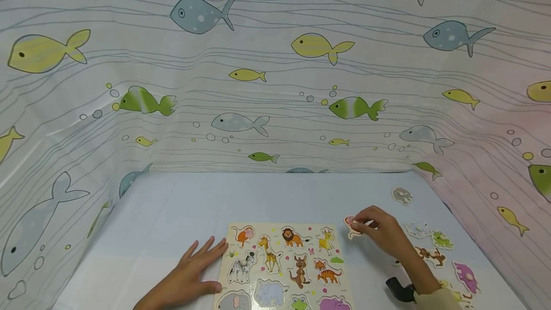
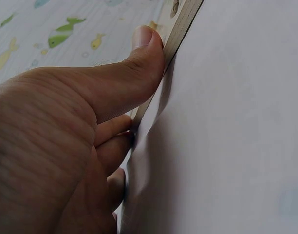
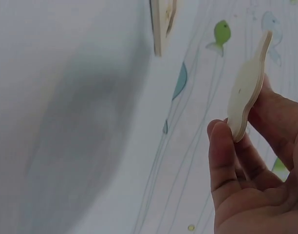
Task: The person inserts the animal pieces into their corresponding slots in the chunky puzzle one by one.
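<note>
Piece (image 1: 348, 224) held above the bench (image 1: 172, 219), just beyond the upper right corner of the board (image 1: 287, 249). Nearest, the left hand (image 1: 193, 271) lies spread, fingers straight, its thumb against the board's left edge; steady contact there should stop the board sliding. Farther up, the right hand (image 1: 384, 231) pinches the piece by its rim between thumb and fingers. Being thin, the piece probably handles best with a light rim grip, tilted level so its outline can be read against the board's shapes.

The bench is pale and smooth, with slight creasing beside the left hand. Loose pieces (image 1: 466, 277) lie scattered along its right side, a grey one farthest. Behind and around hangs a fish-printed sheet (image 1: 275, 94), pinkish at right.
</note>
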A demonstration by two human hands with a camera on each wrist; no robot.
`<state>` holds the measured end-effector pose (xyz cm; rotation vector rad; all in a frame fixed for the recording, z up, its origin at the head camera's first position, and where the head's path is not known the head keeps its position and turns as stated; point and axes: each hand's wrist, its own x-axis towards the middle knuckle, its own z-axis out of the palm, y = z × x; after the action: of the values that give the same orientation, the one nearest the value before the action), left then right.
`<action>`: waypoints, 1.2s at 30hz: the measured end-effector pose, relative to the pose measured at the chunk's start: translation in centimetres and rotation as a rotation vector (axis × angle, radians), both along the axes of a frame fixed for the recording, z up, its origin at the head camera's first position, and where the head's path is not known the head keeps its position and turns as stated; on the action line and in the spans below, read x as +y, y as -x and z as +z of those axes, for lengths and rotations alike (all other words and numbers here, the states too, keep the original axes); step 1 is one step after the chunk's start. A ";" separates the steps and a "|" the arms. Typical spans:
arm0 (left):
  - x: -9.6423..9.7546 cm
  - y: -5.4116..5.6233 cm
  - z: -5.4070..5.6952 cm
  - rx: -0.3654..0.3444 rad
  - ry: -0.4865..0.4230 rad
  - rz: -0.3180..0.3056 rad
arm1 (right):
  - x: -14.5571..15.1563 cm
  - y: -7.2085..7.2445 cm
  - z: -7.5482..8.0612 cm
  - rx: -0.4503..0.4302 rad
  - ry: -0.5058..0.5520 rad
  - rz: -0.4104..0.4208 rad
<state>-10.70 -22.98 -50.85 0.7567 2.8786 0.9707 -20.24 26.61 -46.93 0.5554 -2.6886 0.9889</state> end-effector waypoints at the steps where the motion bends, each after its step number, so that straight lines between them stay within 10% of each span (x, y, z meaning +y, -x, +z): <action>1: 0.0 0.0 0.0 0.004 0.005 -0.001 | -0.4 0.1 0.0 0.002 -0.002 0.002; 18: 0.0 0.1 -0.1 0.081 0.014 -0.001 | -6.9 0.8 0.5 -0.084 0.056 0.106; 36: 0.1 0.0 0.0 0.145 0.005 -0.017 | -13.2 0.6 0.5 -0.037 0.065 0.388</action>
<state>-10.66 -22.89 -50.88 0.8859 2.9890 0.9448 -20.88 13.40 -46.40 1.0840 -2.6219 1.1829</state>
